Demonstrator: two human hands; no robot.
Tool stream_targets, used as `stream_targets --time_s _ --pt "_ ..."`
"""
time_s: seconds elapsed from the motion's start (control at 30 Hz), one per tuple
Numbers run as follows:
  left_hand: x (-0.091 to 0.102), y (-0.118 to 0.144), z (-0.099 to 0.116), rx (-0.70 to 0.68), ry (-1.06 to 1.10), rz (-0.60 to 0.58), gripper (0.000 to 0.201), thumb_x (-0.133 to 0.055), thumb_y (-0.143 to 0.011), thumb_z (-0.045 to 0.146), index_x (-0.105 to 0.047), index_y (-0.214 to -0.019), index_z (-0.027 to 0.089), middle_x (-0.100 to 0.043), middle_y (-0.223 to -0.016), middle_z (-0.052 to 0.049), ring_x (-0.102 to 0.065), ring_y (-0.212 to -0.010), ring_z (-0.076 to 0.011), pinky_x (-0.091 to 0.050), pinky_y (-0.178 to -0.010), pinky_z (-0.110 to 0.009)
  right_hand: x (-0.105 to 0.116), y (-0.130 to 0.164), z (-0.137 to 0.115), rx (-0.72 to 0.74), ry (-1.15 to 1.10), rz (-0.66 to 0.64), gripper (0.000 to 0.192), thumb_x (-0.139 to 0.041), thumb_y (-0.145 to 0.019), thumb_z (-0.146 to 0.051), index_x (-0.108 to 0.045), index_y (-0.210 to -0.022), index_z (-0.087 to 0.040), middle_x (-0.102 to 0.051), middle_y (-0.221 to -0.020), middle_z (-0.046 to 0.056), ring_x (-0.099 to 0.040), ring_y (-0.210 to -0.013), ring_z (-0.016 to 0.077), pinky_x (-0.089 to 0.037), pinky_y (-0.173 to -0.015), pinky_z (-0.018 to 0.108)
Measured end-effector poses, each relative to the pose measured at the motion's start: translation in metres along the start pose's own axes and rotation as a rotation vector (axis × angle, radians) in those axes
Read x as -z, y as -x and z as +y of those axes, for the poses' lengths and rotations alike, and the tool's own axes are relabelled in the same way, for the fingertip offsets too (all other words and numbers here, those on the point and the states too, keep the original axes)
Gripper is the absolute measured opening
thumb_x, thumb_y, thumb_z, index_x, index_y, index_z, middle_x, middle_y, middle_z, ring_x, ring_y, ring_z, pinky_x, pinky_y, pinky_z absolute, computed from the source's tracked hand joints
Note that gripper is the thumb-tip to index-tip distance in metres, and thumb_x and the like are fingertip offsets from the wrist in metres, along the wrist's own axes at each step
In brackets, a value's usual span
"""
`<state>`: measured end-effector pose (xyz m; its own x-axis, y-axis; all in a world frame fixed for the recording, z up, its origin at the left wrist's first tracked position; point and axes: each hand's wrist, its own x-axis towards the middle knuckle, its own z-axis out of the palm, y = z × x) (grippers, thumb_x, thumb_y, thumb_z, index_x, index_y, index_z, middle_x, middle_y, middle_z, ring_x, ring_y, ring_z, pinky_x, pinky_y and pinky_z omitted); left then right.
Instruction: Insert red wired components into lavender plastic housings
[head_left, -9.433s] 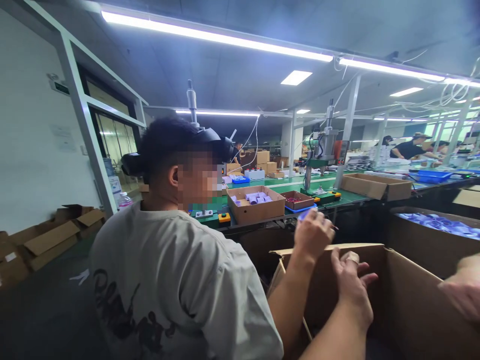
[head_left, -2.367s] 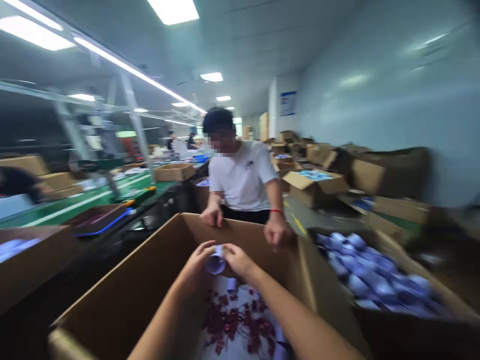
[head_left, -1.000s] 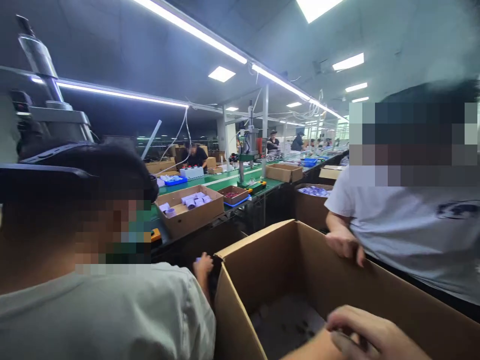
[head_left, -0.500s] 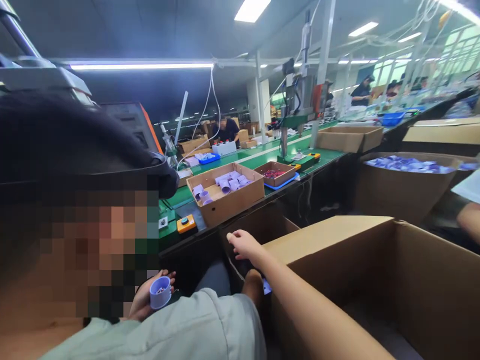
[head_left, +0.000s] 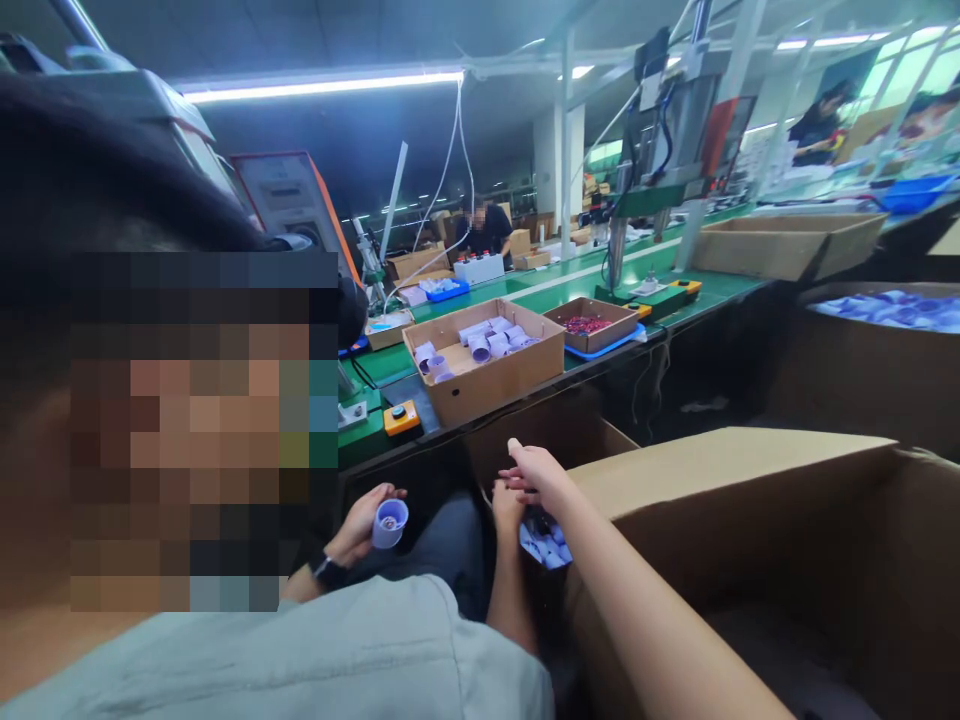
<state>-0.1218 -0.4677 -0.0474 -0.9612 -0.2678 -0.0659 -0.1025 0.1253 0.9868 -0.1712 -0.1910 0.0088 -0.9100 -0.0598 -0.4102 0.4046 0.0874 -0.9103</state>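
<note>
My left hand (head_left: 536, 472) reaches out over the corner of a big open cardboard box (head_left: 720, 468), fingers bunched together. It touches the fingertips of a co-worker's hand (head_left: 508, 502) that rises from below. Just under the two hands lies a small heap of lilac plastic caps (head_left: 544, 545). Whether anything is pinched in my fingers is hidden. The co-worker sits close at my left in a pale shirt (head_left: 337, 655). That person's other hand holds one lilac cap (head_left: 390, 522), open side up. My right hand is out of the picture.
A green conveyor bench (head_left: 555, 290) runs across the back. On it stand a cardboard box of lilac caps (head_left: 487, 378), a tray of red parts (head_left: 591, 326), a yellow button box (head_left: 401, 417) and a press machine (head_left: 664, 130). Another carton of lilac parts (head_left: 892, 312) stands at right. More people work far off.
The view has swung left from inside the big box to the seated co-worker. My left hand moved out over the box corner and now meets the co-worker's raised hand.
</note>
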Motion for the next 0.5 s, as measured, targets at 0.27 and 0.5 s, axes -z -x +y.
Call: stream_targets --time_s 0.27,0.5 --pt "-0.069 -0.003 0.03 -0.38 -0.02 -0.07 0.045 -0.046 -0.078 0.065 -0.053 -0.09 0.023 -0.056 -0.098 -0.007 -0.057 -0.091 -0.0204 -0.051 -0.086 -0.036 -0.001 -0.005 0.005 0.199 0.14 0.075 0.034 -0.036 -0.093 -0.042 -0.055 -0.076 -0.018 -0.059 -0.077 0.005 -0.053 -0.06 0.0129 -0.035 -0.047 0.022" --pt "0.003 0.023 0.055 -0.479 -0.242 0.062 0.057 -0.021 -0.079 0.073 -0.048 -0.085 0.023 -0.05 -0.125 -0.01 -0.048 -0.116 -0.0328 -0.046 -0.089 -0.046 -0.009 0.011 0.007 0.398 0.389 0.02 0.034 -0.063 -0.075 -0.042 -0.061 -0.102 -0.02 -0.06 -0.102 0.008 -0.055 -0.099 0.0239 -0.042 -0.084 0.033"
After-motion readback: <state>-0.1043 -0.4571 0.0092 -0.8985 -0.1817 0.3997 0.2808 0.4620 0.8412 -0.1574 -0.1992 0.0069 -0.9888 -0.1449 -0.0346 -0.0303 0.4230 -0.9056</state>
